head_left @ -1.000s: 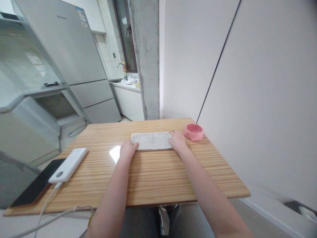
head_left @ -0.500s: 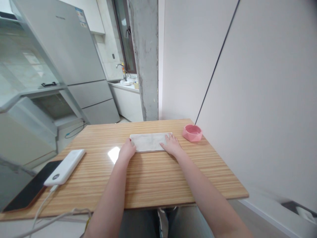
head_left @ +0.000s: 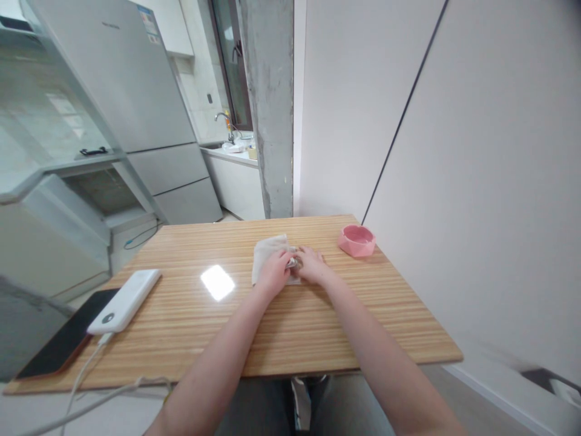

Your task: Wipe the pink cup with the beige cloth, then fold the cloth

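A whitish cloth (head_left: 267,249) lies on the wooden table (head_left: 181,339), its right part bunched up between my hands. My left hand (head_left: 274,271) rests over the cloth's middle, fingers closed on a fold of it. Close beside it, my right hand (head_left: 311,265) grips the cloth's right end with bent fingers. The fingertips of both hands nearly meet at the fold and partly hide it. Right of my right hand stands a pink faceted ashtray (head_left: 357,241).
On the table's left side, a white power bank (head_left: 124,301) with a cable (head_left: 86,366) plugged in overlaps a dark flat pad (head_left: 59,342). A pale wall (head_left: 454,181) borders the right. Behind the table are a concrete pillar (head_left: 272,109) and a fridge (head_left: 131,85).
My left hand has moved right from the cloth's left end to its middle. The flat cloth strip is now shorter, with its right part gathered up between both hands.
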Tool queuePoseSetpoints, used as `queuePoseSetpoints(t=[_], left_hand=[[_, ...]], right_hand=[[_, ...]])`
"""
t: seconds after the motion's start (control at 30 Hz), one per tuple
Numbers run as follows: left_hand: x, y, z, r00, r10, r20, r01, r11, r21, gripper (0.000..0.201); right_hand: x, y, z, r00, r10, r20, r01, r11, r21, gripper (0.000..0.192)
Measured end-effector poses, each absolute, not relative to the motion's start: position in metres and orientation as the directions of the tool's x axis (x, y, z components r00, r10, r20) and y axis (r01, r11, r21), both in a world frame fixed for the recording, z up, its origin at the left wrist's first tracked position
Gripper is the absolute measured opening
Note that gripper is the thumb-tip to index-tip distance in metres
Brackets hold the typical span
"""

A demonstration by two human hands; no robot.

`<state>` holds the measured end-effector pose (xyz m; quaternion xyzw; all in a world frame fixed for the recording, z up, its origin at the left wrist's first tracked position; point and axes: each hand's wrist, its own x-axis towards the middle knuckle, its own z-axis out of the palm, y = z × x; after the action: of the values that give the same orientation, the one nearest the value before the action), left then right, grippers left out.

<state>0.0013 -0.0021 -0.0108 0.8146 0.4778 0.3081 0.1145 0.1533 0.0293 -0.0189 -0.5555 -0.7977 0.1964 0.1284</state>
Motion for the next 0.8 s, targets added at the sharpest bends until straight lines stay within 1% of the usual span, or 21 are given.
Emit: queuePoseSetpoints(t=[0.07, 0.17, 0.23, 0.3, 0.33, 0.4, 0.47, 0.5, 0.53, 0.6, 0.63, 0.67, 0.7, 0.73, 0.8], left_hand=[[0.004, -0.002, -0.014, 0.417, 0.844, 0.337, 0.683, -0.535, 0.497, 0.04], [0.002, -0.003, -0.014, 0.406, 0.831, 0.38, 0.657, -0.554, 0.512, 0.036], [0.002, -0.004, -0.013, 0.419, 0.819, 0.391, 0.636, -0.573, 0.518, 0.036], [0.003, -0.006, -0.013, 0.441, 0.82, 0.366, 0.623, -0.573, 0.533, 0.036], [0.004, -0.007, -0.014, 0.455, 0.82, 0.347, 0.616, -0.571, 0.542, 0.037], [0.006, -0.009, -0.014, 0.485, 0.813, 0.322, 0.589, -0.575, 0.568, 0.038], [0.004, -0.01, -0.012, 0.481, 0.811, 0.333, 0.56, -0.576, 0.595, 0.04], [0.002, -0.009, -0.01, 0.446, 0.824, 0.349, 0.566, -0.562, 0.603, 0.039], [-0.001, -0.008, -0.008, 0.387, 0.846, 0.368, 0.589, -0.534, 0.607, 0.035], [-0.011, -0.005, -0.004, 0.217, 0.885, 0.412, 0.671, -0.442, 0.596, 0.028], [-0.016, -0.003, -0.002, 0.126, 0.893, 0.432, 0.713, -0.384, 0.586, 0.028], [-0.022, -0.001, -0.001, 0.046, 0.893, 0.447, 0.747, -0.328, 0.578, 0.029], [-0.027, 0.001, 0.0, -0.013, 0.89, 0.456, 0.771, -0.282, 0.571, 0.031], [-0.031, 0.002, 0.001, -0.05, 0.886, 0.461, 0.787, -0.25, 0.564, 0.032], [-0.035, 0.002, 0.001, -0.064, 0.885, 0.46, 0.804, -0.227, 0.549, 0.032]], right_hand=[[0.154, 0.031, -0.021, -0.355, 0.935, -0.019, 0.828, 0.305, -0.471, 0.052], [0.156, 0.035, -0.024, -0.356, 0.934, -0.018, 0.826, 0.306, -0.473, 0.052], [0.157, 0.038, -0.026, -0.369, 0.929, -0.003, 0.816, 0.323, -0.479, 0.047], [0.157, 0.041, -0.028, -0.376, 0.926, 0.013, 0.796, 0.331, -0.508, 0.038], [0.158, 0.042, -0.029, -0.358, 0.933, 0.02, 0.788, 0.314, -0.529, 0.035], [0.158, 0.043, -0.028, -0.271, 0.962, 0.043, 0.782, 0.246, -0.573, 0.031], [0.157, 0.042, -0.025, -0.164, 0.979, 0.124, 0.767, 0.205, -0.608, 0.03], [0.155, 0.039, -0.023, -0.144, 0.971, 0.193, 0.75, 0.234, -0.618, 0.031], [0.151, 0.036, -0.02, -0.162, 0.947, 0.276, 0.724, 0.304, -0.62, 0.032], [0.139, 0.026, -0.017, -0.295, 0.856, 0.425, 0.639, 0.508, -0.578, 0.034], [0.132, 0.02, -0.016, -0.388, 0.797, 0.463, 0.589, 0.601, -0.54, 0.033], [0.124, 0.013, -0.015, -0.474, 0.748, 0.464, 0.554, 0.663, -0.503, 0.032], [0.117, 0.006, -0.014, -0.531, 0.728, 0.434, 0.555, 0.686, -0.471, 0.03], [0.112, -0.001, -0.013, -0.56, 0.733, 0.387, 0.589, 0.68, -0.437, 0.029], [0.109, -0.016, -0.011, -0.524, 0.801, 0.29, 0.717, 0.599, -0.357, 0.035]])
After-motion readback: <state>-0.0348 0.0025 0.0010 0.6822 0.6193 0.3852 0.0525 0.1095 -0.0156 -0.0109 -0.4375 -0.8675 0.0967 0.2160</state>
